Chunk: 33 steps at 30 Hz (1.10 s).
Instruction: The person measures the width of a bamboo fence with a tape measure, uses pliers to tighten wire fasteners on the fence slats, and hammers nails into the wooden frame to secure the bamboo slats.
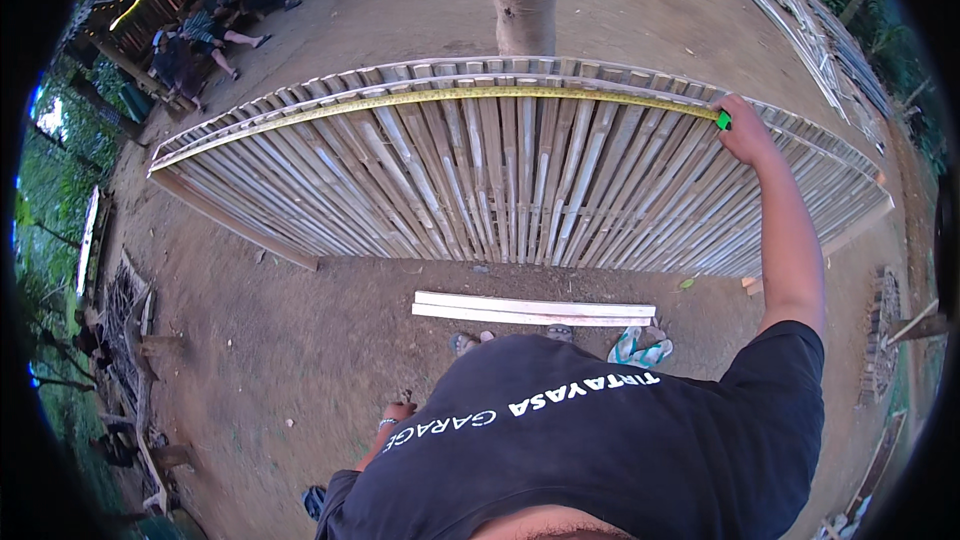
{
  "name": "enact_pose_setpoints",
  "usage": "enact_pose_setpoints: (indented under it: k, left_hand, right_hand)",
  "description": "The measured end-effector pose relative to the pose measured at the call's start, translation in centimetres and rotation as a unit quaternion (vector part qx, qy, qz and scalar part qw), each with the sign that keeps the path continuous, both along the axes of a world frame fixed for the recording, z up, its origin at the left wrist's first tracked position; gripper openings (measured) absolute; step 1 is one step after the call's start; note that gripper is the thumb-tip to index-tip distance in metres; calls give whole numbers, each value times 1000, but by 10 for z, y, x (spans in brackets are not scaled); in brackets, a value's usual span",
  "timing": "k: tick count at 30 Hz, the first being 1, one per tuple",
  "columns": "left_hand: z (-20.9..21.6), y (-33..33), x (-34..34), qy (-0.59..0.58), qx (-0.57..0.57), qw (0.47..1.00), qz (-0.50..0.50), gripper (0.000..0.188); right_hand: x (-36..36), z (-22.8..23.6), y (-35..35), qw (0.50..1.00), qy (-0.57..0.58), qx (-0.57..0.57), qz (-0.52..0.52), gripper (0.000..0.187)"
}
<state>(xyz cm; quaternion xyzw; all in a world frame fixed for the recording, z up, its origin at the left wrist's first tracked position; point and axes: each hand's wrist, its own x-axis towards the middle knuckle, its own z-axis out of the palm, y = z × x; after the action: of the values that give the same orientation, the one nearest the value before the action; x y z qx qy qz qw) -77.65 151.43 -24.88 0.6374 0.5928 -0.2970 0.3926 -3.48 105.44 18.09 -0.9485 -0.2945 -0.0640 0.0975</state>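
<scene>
A slatted bamboo panel (520, 175) stretches across the ground in front of me, with narrow strips side by side and a long rail on its far edge. Along that rail lies a yellow measuring tape blade (460, 93), drawn out from the left end. My right hand (745, 130) is closed round the green tape measure case (724, 120) at the right part of the rail, my arm stretched out. Down by my left side hangs my left hand (398, 410), a bracelet on its wrist; its fingers are too small and partly hidden to make out.
Two pale wooden battens (530, 309) lie before my feet, beside a pair of flip-flops (640, 348). Behind the panel stands a tree trunk (522, 0). Several people (205, 30) sit at the far left. Poles (790, 20) are piled at the far right, branches (125, 315) at the left.
</scene>
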Motion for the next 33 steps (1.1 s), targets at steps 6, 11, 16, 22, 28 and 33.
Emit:
enact_pose_setpoints:
  k: [6, 11, 16, 22, 28, 33]
  left_hand:
    - [88, 57, 71, -50, -4, 998, 27, 53]
    - [68, 120, 85, -90, -11, 995, 51, 56]
    - [76, 123, 125, -89, 40, 995, 28, 31]
    - [77, 69, 144, -91, 24, 995, 37, 29]
    - [110, -16, 177, -33, 49, 975, -215, 42]
    - [130, -62, 193, -121, 34, 981, -144, 44]
  right_hand:
    - [-2, -4, 8, 999, -11, -22, -30, 41]
    - [5, -10, 17, 999, -17, -17, -28, 42]
    - [1, -5, 14, 1000, -13, -24, -14, 43]
    - [-5, 5, 17, 999, 3, -51, 3, 46]
    - [-12, 13, 18, 998, -2, -67, 15, 46]
    - [-11, 16, 14, 996, -6, -78, 31, 46]
